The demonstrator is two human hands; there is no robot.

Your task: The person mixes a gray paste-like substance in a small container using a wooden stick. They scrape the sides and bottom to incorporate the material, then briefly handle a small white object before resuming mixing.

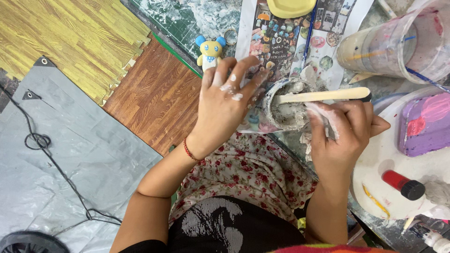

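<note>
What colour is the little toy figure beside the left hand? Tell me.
Yellow with blue ears, the toy figure shows in the head view, just above the left hand.
</note>
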